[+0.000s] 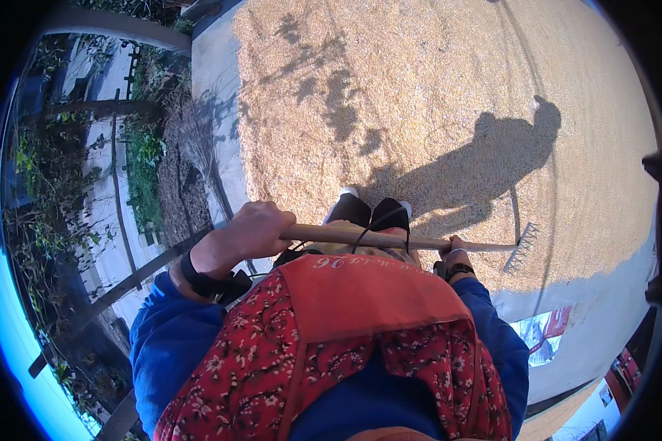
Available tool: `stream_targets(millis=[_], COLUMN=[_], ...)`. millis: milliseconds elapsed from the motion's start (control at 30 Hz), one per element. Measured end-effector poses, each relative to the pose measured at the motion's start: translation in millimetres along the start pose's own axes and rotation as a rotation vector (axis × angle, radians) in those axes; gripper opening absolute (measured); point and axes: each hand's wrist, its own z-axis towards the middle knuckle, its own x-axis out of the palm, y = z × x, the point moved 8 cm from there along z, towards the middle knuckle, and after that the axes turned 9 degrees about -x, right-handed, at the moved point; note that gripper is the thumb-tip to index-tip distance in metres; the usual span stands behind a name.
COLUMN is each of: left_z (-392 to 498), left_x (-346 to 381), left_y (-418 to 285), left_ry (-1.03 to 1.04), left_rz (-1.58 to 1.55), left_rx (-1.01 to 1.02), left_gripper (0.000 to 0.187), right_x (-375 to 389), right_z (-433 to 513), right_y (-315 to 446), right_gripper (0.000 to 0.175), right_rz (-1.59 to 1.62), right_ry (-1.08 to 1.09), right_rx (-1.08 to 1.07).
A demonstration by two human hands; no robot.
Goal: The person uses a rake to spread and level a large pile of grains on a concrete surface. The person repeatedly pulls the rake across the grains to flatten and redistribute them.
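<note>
A wooden rake handle (331, 234) crosses in front of my waist, sloping slightly down to the right. My left hand (259, 220) grips its thick near end. Farther along, my right hand (455, 245) is wrapped around the shaft close to the rake head (521, 248), whose row of metal tines is over the grain at the right. Yellowish grain, apparently corn kernels (397, 77), lies in a wide thin layer around my feet. A dark cord (367, 229) hangs across the handle between my hands.
A twig broom (201, 143) lies at the left edge of the concrete (215, 71), beside plants and wooden rails (116, 182). Printed sheeting or bag (543, 333) is on the concrete at lower right. My shadow (474, 160) falls across the grain.
</note>
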Motion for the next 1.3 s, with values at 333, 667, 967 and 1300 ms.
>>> stream_targets(millis=[333, 667, 967, 1300], left_z=[-17, -3, 8, -43], left_x=[-57, -86, -79, -63], left_y=[-54, -122, -172, -78], left_ry=[-0.191, -0.491, -0.159, -0.221], left_rz=[-0.478, -1.44, -1.722, -1.887], left_rx=[-0.075, 0.471, 0.915, 0.788], left_gripper=[0.031, 0.038, 0.036, 0.039], right_x=[-44, -107, -109, -81], right_z=[33, 56, 31, 15], right_y=[50, 154, 152, 59], right_gripper=[0.027, 0.025, 0.02, 0.03], right_rz=[0.187, 0.432, 0.591, 0.332], right_ry=[0.084, 0.106, 0.101, 0.003], right_rx=[-0.066, -0.169, -0.13, -0.112])
